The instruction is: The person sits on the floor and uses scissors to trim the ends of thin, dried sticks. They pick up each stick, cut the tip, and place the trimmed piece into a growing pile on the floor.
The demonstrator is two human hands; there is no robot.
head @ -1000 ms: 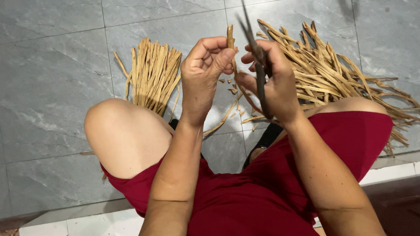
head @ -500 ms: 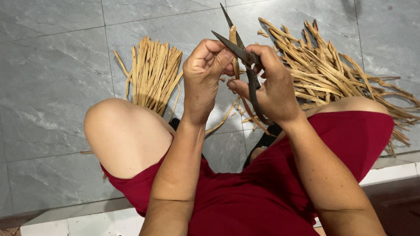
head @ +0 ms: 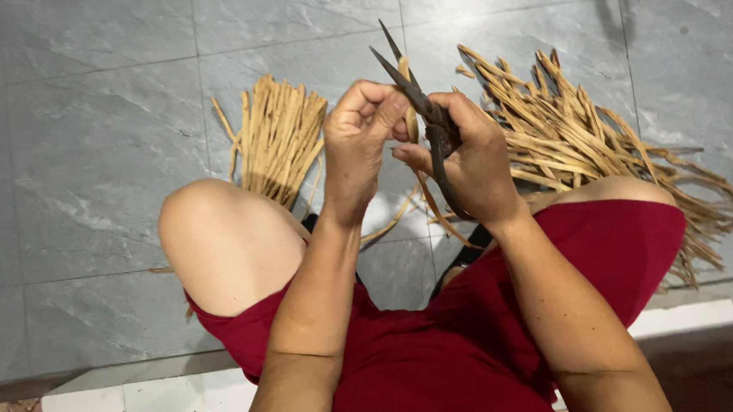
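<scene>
while a thin tan fibre strip (head: 410, 121) is pinched upright between thumb and fingers of the left hand (head: 362, 137), dark scissors (head: 424, 112) are gripped in the closed right hand (head: 466, 160), their blades spread in a narrow v around the strip's upper end. both hands are held above the knees, over a grey tiled floor (head: 77, 123). a tidy bundle of strips (head: 280, 139) lies on the left, a loose heap (head: 594, 143) on the right.
</scene>
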